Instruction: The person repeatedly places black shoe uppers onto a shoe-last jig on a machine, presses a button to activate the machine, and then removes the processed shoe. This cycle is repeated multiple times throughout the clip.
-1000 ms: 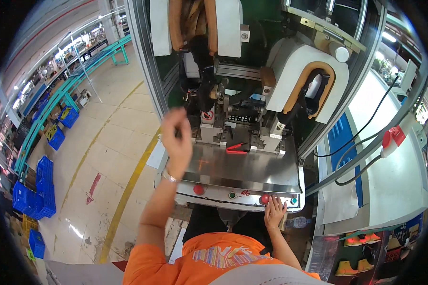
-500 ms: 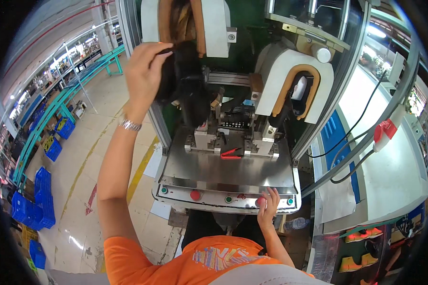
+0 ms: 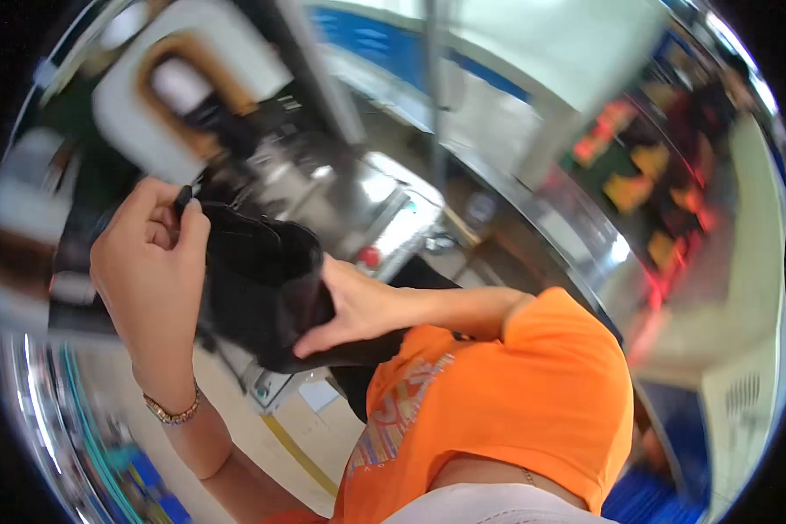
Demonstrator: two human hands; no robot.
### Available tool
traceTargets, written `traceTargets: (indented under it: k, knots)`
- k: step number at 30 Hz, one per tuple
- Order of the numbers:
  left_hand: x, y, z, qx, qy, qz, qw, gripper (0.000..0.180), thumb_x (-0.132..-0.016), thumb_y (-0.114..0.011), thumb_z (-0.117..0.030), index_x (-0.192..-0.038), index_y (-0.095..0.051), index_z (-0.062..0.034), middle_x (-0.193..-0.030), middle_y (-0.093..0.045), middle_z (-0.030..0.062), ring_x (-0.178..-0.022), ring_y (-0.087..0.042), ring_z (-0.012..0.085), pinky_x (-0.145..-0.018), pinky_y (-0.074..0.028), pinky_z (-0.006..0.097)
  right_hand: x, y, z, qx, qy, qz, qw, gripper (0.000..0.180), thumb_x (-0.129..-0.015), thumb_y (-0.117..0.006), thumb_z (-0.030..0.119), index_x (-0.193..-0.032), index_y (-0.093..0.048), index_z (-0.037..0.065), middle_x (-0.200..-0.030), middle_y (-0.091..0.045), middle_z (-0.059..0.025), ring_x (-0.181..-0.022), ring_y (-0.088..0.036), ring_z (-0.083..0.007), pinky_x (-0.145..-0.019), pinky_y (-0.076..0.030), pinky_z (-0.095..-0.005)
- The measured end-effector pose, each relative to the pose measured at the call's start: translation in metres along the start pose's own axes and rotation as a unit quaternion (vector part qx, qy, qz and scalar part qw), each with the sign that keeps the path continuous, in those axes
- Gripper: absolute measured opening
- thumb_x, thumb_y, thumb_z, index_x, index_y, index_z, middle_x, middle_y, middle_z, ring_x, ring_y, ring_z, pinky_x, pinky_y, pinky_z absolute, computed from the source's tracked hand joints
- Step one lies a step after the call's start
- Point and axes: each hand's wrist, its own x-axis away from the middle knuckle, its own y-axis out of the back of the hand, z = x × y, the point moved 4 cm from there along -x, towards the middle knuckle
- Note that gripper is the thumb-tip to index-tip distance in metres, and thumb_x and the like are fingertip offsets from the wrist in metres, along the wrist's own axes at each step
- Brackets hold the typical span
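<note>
A floppy black shoe upper (image 3: 258,279) is held in front of my body, its opening facing up. At its left end, my left hand (image 3: 153,253) pinches a black edge or tab between thumb and fingers. My right hand (image 3: 354,306) grips the other end, with the thumb on the near side and the remaining fingers partly hidden. Behind the upper stands the moulding machine, its white U-shaped pad (image 3: 118,109) lined in tan and holding a dark piece with a pale patch. Motion smears much of the picture.
The machine's front panel carries a red button (image 3: 369,257). A metal frame post (image 3: 435,87) rises beyond it. Orange and yellow shoes (image 3: 629,190) sit on a rack to the right. Blue crates (image 3: 153,480) stand on the floor at lower left.
The view has swung to the right and tilted. My left hand has brought the black upper away from the machine's left mould. My right hand has left the red button and taken hold of the upper.
</note>
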Motion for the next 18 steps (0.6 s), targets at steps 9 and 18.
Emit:
traceTargets:
  k: [9, 18]
  knots:
    - [-0.026, -0.122, -0.118, 0.301, -0.207, 0.135, 0.921, 0.042, -0.072, -0.068, -0.023, -0.107, -0.056, -0.0037, -0.086, -0.056, 0.0078, -0.064, -0.051, 0.0170, -0.060, -0.043, 0.030, 0.148, 0.137, -0.051, -0.489, -0.224, -0.319, 0.780, 0.054, -0.070, -0.068, 0.022, -0.116, -0.048, 0.003, -0.109, -0.058, -0.0121, -0.098, -0.056, -0.0242, -0.091, -0.042, -0.0375]
    - [-0.002, -0.179, -0.060, 0.355, -0.068, 0.285, 0.888, 0.038, -0.075, -0.063, -0.009, -0.112, -0.053, -0.0045, -0.090, -0.057, 0.0040, -0.067, -0.052, 0.0091, -0.063, -0.040, 0.022, 0.308, 0.395, -0.020, -0.175, -0.098, -0.651, 0.732, 0.049, -0.076, -0.060, 0.045, -0.102, -0.056, 0.004, -0.095, -0.062, -0.0110, -0.084, -0.060, -0.0252, -0.076, -0.048, -0.0359]
